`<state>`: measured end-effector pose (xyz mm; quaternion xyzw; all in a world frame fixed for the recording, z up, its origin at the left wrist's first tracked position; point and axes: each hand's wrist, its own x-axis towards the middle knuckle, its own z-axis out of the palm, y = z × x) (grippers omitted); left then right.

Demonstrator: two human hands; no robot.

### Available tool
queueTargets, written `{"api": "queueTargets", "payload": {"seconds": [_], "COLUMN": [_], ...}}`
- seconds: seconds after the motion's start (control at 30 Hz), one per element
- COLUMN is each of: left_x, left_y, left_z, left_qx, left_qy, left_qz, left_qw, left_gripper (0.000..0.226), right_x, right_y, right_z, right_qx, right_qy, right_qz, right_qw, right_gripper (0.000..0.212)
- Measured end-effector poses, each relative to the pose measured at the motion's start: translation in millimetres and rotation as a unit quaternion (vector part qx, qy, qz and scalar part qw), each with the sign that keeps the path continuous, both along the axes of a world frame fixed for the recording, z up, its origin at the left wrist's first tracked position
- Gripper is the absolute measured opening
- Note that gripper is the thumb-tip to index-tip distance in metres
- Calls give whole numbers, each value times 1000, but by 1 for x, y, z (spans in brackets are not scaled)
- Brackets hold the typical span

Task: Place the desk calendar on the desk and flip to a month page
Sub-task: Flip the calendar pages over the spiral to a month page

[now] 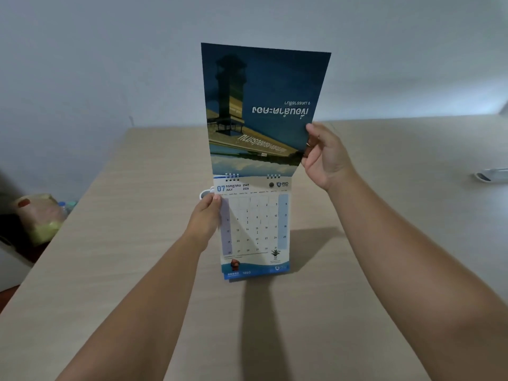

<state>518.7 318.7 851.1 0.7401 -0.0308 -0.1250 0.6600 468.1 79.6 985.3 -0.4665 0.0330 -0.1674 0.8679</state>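
The desk calendar (255,229) stands upright on the light wooden desk (132,243), spiral binding at its top, showing the white July 2026 grid page. My left hand (204,218) grips the calendar's upper left edge. One page (264,105) is lifted straight up above the binding; its dark blue photo of a tower and its print appear upside down. My right hand (321,155) pinches this raised page at its right edge, thumb in front.
A grey wall rises behind the desk. Beyond the desk's left edge lie a plastic bag (41,218) and a water bottle (64,207). A white object (492,176) rests at the desk's far right. A white loop (204,193) peeks out behind the calendar.
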Motion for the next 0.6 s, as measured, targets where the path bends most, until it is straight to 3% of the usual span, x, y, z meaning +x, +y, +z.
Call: {"api": "queueTargets", "payload": {"seconds": [0.23,0.3,0.4,0.5,0.6], "left_x": [-2,-3,-6,-9,-7], "left_y": [6,7,10,18,23], "left_z": [0,3,6,6,8], "left_qx": [-6,-18,-28,-142,-268], "left_qy": [2,8,24,123,203], "left_qz": [-5,-14,-18,26,-38], "left_qw": [1000,1000,999,982,941], "left_gripper": [29,29,29,35,53], "right_x": [-19,-26,-33,-33,-31], "right_y": [9,6,1,1,3], "right_z": [-14,-17,-23,-41,-59], "right_qx": [18,35,28,-125,-284], "right_qy": [-12,-20,16,79,113], "right_qz": [40,69,90,55,15], "right_qw": [999,997,995,987,952], "right_gripper": [8,21,23,39,23]}}
